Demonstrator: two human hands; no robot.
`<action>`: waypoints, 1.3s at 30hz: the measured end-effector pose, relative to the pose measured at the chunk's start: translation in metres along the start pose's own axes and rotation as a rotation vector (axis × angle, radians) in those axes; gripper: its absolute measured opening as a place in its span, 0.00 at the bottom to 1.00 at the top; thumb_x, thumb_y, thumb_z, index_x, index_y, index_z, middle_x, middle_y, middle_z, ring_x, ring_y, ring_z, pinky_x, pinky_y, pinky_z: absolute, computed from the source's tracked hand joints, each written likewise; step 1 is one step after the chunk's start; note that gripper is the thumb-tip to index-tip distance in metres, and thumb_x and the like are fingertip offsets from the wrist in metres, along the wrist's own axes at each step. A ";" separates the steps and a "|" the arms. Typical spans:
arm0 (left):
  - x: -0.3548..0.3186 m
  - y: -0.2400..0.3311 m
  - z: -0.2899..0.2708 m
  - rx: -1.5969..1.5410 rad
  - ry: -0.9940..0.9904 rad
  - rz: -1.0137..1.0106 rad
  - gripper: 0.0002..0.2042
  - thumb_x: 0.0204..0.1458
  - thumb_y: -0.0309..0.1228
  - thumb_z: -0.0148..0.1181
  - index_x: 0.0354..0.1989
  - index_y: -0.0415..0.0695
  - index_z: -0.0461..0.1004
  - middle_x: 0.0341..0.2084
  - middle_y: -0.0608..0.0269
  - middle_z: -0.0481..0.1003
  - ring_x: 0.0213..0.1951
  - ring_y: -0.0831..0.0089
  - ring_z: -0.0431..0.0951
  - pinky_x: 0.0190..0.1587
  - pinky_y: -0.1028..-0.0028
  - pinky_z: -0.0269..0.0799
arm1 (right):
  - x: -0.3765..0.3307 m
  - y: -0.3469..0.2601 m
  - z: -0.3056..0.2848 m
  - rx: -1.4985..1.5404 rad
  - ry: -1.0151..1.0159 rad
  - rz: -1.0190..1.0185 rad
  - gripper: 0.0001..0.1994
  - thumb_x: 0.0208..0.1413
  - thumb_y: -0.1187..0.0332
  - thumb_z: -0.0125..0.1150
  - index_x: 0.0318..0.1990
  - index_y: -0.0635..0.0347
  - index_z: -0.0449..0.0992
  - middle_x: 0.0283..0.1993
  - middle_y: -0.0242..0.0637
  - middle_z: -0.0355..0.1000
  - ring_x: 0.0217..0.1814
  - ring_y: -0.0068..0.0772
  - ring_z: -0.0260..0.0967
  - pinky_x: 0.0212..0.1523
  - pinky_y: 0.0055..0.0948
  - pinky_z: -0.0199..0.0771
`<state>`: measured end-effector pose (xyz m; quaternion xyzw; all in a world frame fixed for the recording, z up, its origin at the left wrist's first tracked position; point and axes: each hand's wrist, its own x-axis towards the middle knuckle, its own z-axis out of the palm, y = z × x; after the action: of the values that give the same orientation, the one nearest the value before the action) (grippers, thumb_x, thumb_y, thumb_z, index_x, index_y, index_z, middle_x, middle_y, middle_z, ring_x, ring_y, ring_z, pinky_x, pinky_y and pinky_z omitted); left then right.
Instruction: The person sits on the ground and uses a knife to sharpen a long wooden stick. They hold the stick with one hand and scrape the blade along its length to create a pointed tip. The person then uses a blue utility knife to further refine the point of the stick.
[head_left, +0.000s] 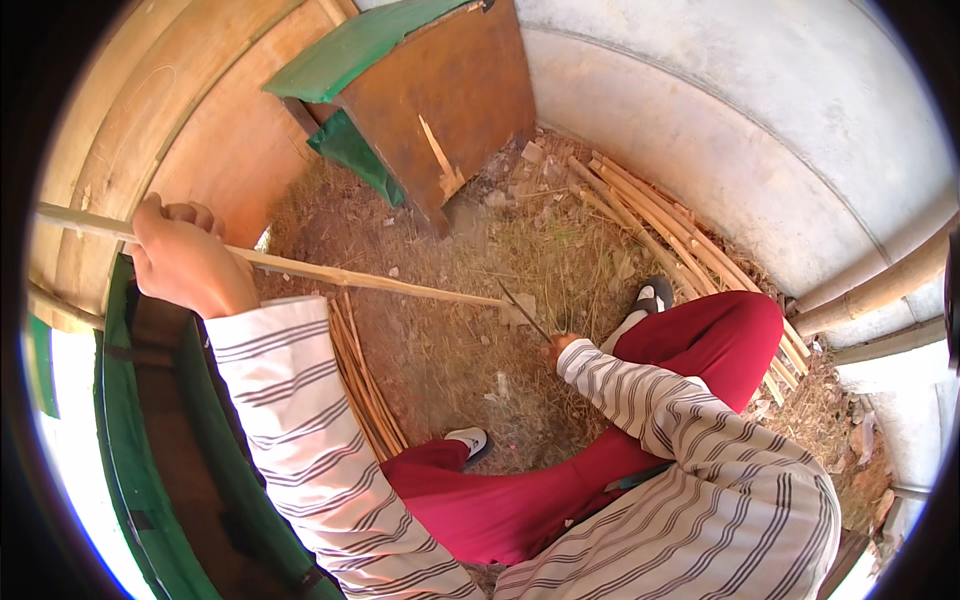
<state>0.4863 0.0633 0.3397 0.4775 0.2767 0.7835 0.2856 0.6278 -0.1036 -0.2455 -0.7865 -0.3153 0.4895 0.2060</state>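
My left hand [180,255] is raised at the left and closed around a long pale bamboo strip [340,275] that runs from the left rim down to the middle of the ground. My right hand [560,346] sits low by my right knee, mostly hidden by the striped sleeve, and grips a thin dark blade [523,310] whose tip meets the far end of the strip. I am seated with red trousers [700,340] and white shoes on dry straw.
A bundle of bamboo strips [670,235] lies along the curved pale wall at the right. More strips [365,385] lie beside my left leg. A brown wooden box with a green top [440,90] stands at the back. A green-edged frame [150,470] runs down the left.
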 end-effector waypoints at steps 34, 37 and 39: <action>0.027 -0.016 -0.347 -0.547 -0.030 0.074 0.17 0.57 0.35 0.50 0.16 0.50 0.56 0.15 0.68 0.55 0.19 0.75 0.57 0.21 0.76 0.56 | -0.325 0.352 -0.122 -0.699 0.165 0.788 0.28 0.68 0.46 0.31 0.46 0.51 0.79 0.50 0.41 0.79 0.55 0.46 0.76 0.54 0.47 0.76; 0.026 -0.029 -0.349 -0.521 0.100 0.017 0.18 0.57 0.34 0.51 0.15 0.50 0.55 0.15 0.67 0.55 0.19 0.74 0.58 0.21 0.75 0.57 | -0.333 0.317 -0.083 -0.321 0.347 0.878 0.26 0.68 0.47 0.33 0.46 0.52 0.79 0.49 0.41 0.79 0.53 0.45 0.76 0.53 0.46 0.75; 0.025 -0.043 -0.359 -0.526 0.144 0.001 0.18 0.56 0.35 0.51 0.15 0.49 0.55 0.14 0.66 0.56 0.19 0.74 0.59 0.21 0.76 0.58 | -0.333 0.305 -0.071 -0.248 0.402 0.870 0.25 0.68 0.48 0.34 0.46 0.53 0.79 0.49 0.41 0.79 0.53 0.45 0.76 0.52 0.46 0.75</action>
<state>0.1593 0.0530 0.1841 0.3301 0.0829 0.8604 0.3792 0.6744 -0.5554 -0.1949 -0.9426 0.0325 0.3277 -0.0558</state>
